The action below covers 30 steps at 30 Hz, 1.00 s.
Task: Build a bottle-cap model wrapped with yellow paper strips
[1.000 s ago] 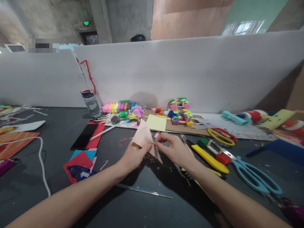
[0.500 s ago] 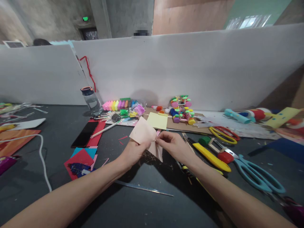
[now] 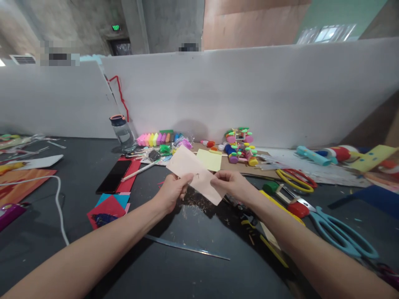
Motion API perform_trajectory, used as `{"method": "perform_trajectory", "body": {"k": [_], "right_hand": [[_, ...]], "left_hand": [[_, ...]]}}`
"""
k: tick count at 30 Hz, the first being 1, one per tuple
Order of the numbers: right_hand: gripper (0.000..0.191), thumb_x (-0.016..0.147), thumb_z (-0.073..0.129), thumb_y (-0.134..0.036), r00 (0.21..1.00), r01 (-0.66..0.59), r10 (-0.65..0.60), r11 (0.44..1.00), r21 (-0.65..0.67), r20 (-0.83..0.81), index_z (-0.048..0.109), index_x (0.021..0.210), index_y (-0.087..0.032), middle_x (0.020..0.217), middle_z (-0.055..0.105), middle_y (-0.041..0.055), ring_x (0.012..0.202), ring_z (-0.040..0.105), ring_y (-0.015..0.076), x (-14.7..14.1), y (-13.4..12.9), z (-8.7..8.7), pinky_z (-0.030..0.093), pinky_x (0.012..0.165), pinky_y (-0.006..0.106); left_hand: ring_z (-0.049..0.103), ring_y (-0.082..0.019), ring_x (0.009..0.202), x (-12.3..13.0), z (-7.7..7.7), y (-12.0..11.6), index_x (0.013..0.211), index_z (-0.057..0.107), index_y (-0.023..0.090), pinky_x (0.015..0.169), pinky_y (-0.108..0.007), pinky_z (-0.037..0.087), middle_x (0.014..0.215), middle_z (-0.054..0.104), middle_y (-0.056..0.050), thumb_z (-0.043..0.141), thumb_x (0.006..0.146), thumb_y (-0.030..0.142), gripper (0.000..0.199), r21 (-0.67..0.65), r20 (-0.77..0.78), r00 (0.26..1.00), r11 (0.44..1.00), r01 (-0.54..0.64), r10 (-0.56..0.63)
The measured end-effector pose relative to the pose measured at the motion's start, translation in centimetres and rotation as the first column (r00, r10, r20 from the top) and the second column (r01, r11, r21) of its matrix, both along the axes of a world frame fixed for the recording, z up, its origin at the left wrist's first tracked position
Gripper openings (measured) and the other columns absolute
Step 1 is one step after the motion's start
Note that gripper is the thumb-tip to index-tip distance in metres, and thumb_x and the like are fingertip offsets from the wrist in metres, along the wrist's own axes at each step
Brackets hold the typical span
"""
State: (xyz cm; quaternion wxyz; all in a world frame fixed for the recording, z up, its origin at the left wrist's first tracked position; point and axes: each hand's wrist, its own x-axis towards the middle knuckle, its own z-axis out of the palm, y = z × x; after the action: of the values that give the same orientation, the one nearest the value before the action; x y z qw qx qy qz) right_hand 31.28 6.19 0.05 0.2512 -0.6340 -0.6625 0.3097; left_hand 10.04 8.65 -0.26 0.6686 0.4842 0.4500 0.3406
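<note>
1. Pinching a pale pink paper sheet (image 3: 193,171) between them, both hands have it tilted above the dark surface (image 3: 174,274), pretty much opened out, with a small brownish mark near the middle.
2. The left hand (image 3: 173,192) has its thumb on top by the sheet's lower left edge, fingers curled underneath. The right hand (image 3: 230,183) nips the right side between thumb and fingertips.
3. Some brown crumbs (image 3: 199,202) are scattered on the surface just below the sheet, and a clear strip (image 3: 190,248) lies nearer the wearer.
4. Right behind the sheet there's a yellow paper square (image 3: 210,159), partly covered by it in this view.
5. Over on the left, a black phone (image 3: 114,176) overlaps some red paper (image 3: 131,176), with a water bottle (image 3: 124,135) standing upright farther back.
6. Right side's pretty busy: blue-handled scissors (image 3: 343,232) past the right forearm, and yellow-handled scissors (image 3: 294,181) farther back.
7. Colorful clay blocks (image 3: 155,139) sit in a row near the white partition (image 3: 249,91).
</note>
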Motion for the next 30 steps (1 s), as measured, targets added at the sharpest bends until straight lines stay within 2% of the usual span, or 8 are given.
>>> {"method": "perform_trajectory", "body": {"k": [5,9,13,17,21,23,27,30], "right_hand": [[0.032,0.095,0.062,-0.039,0.975,0.105,-0.098,0.994,-0.022,0.200,0.064,0.115,-0.014,0.114,0.065,0.0057,0.096,0.066,0.0221,2.4,4.8,2.2,0.057,0.081,0.039],[0.032,0.097,0.058,-0.038,0.904,0.193,-0.185,0.981,0.018,0.386,0.063,0.118,-0.014,0.119,0.064,0.0067,0.102,0.065,0.0238,3.7,8.6,2.9,0.056,0.086,0.041],[0.034,0.096,0.062,-0.036,0.796,0.219,-0.266,0.964,0.151,0.543,0.060,0.123,-0.016,0.125,0.061,0.0103,0.106,0.063,0.0230,3.7,9.0,2.3,0.055,0.090,0.044],[0.032,0.096,0.060,-0.037,0.712,0.134,-0.247,0.967,0.219,0.657,0.061,0.120,-0.016,0.123,0.062,0.0093,0.106,0.063,0.0225,3.2,5.2,2.3,0.054,0.091,0.045],[0.025,0.098,0.057,-0.038,0.646,0.036,-0.109,0.993,0.112,0.755,0.066,0.100,-0.015,0.095,0.068,0.0038,0.086,0.065,0.0174,3.5,-2.0,3.1,0.053,0.082,0.038],[0.023,0.095,0.058,-0.038,0.618,0.012,-0.045,0.999,0.048,0.785,0.068,0.092,-0.017,0.086,0.069,0.0054,0.082,0.066,0.0207,3.8,-6.0,3.0,0.051,0.076,0.035],[0.036,0.079,0.075,-0.049,0.587,0.006,0.007,1.000,-0.013,0.810,0.071,0.093,-0.017,0.097,0.071,0.0142,0.097,0.065,0.0328,4.3,-12.1,1.4,0.049,0.081,0.040],[0.048,0.077,0.074,-0.050,0.601,0.029,-0.007,1.000,-0.012,0.799,0.068,0.108,-0.014,0.108,0.069,0.0171,0.102,0.064,0.0355,4.4,-13.9,0.1,0.048,0.085,0.043]], "left_hand": [[0.066,-0.020,0.095,0.5,0.6,1.0,0.121,0.060,0.016,0.080,-0.039,0.058,0.116,0.065,-0.009,0.059,0.095,0.037,0.034,-0.042,-0.027,0.998,0.998,-0.053,0.052],[0.066,-0.021,0.098,-0.1,0.4,1.1,0.121,0.060,0.016,0.082,-0.041,0.058,0.118,0.064,-0.009,0.059,0.095,0.038,0.034,-0.082,-0.071,0.997,0.996,-0.047,0.041],[0.066,-0.020,0.096,-1.4,-0.1,1.4,0.120,0.060,0.015,0.081,-0.040,0.058,0.116,0.065,-0.009,0.059,0.095,0.039,0.034,-0.113,-0.110,0.994,0.993,-0.030,0.018],[0.066,-0.020,0.093,-2.3,-0.6,1.9,0.119,0.060,0.015,0.079,-0.039,0.058,0.114,0.065,-0.009,0.058,0.096,0.039,0.034,-0.120,-0.146,0.989,0.993,-0.007,-0.010],[0.066,-0.017,0.086,-2.2,-0.7,1.5,0.115,0.062,0.015,0.073,-0.034,0.058,0.107,0.066,-0.007,0.058,0.096,0.037,0.029,-0.090,-0.179,0.982,0.995,0.051,-0.066],[0.066,-0.015,0.082,-1.7,-0.7,1.0,0.112,0.062,0.015,0.070,-0.032,0.058,0.104,0.067,-0.006,0.059,0.096,0.036,0.027,-0.071,-0.194,0.976,0.994,0.084,-0.096],[0.065,-0.015,0.080,-0.5,-0.5,-0.1,0.111,0.063,0.015,0.069,-0.031,0.058,0.102,0.067,-0.006,0.059,0.096,0.035,0.025,-0.054,-0.211,0.966,0.988,0.142,-0.151],[0.065,-0.015,0.082,0.5,-0.3,-1.1,0.110,0.063,0.015,0.070,-0.032,0.058,0.104,0.067,-0.006,0.058,0.096,0.035,0.025,-0.058,-0.214,0.957,0.981,0.187,-0.195]]}}
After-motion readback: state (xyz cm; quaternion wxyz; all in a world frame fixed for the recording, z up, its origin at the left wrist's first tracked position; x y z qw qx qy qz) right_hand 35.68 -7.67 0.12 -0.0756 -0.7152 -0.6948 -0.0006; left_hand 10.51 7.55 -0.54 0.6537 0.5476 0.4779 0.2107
